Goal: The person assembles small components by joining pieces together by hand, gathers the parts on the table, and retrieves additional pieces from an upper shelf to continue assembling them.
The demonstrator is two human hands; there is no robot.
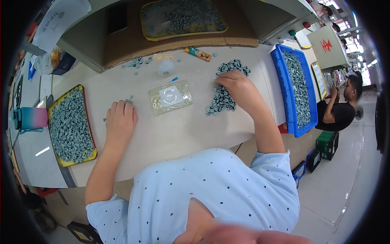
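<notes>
My right hand point(237, 86) reaches over a loose pile of small grey-green pieces point(222, 99) on the white table. Its fingers are drawn together at the pile's left edge; whatever lies between the tips is too small to make out. My left hand point(120, 118) rests palm down at the left, fingers bent and close together, with a few loose pieces point(129, 99) beside the fingertips. What is under it is hidden. Between the hands lies a clear, yellowish flat block point(178, 106) with a pale round centre. Behind it are a small translucent white dome point(165, 67) and a thin blue-tipped tool point(174, 79).
Full of such pieces are a yellow-rimmed tray point(96, 153) at left, a blue bin point(289, 118) at right and another tray point(152, 39) on the shelf. An orange-and-green tube point(198, 54) lies behind. A pink-and-teal bottle point(34, 118) stands far left; a person point(341, 107) sits far right.
</notes>
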